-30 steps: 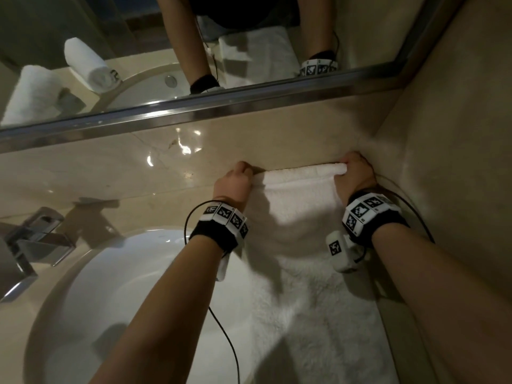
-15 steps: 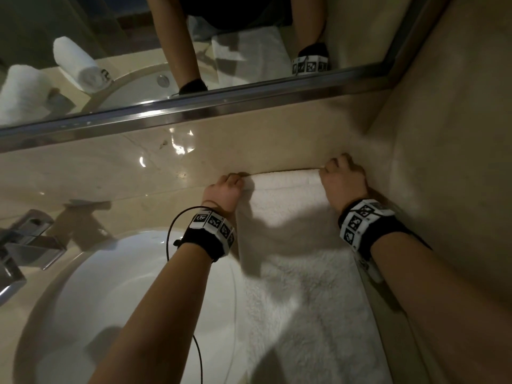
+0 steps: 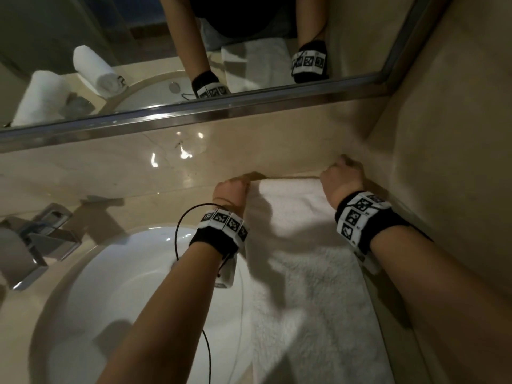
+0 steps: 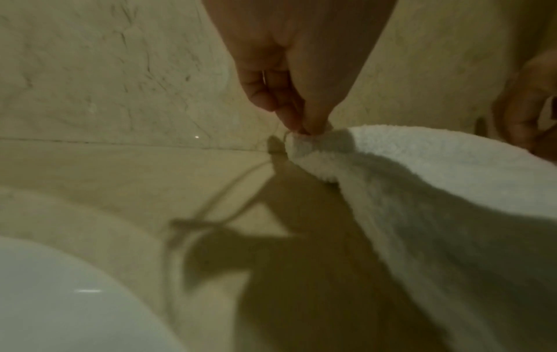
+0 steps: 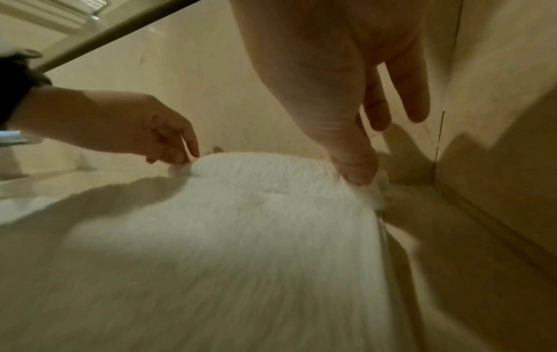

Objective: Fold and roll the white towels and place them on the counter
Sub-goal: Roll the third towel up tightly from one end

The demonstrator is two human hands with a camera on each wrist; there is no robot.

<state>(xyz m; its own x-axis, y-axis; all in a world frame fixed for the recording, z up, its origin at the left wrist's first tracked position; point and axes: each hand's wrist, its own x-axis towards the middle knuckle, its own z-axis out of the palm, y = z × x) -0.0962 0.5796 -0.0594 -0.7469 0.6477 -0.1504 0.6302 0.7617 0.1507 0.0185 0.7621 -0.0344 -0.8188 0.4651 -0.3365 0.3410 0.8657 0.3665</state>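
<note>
A white towel (image 3: 302, 267) lies folded into a long strip on the beige counter (image 3: 144, 206), between the basin and the right wall. Its far end reaches the back wall. My left hand (image 3: 231, 188) pinches the far left corner of the towel (image 4: 422, 166) between thumb and fingertips. My right hand (image 3: 342, 178) pinches the far right corner of the towel (image 5: 241, 214) with thumb and forefinger, the other fingers (image 5: 412, 95) hanging straight. The left hand (image 5: 162, 138) shows at the left in the right wrist view.
A white basin (image 3: 119, 295) sits left of the towel, a chrome tap (image 3: 30, 245) at its left. The mirror (image 3: 194, 51) above the back wall reflects two rolled towels (image 3: 97, 69). A wall (image 3: 443, 162) closes the right side.
The small rolled lip at the towel's far end has gone flat. Both hands shifted slightly back toward the wall and now pinch the two far corners.
</note>
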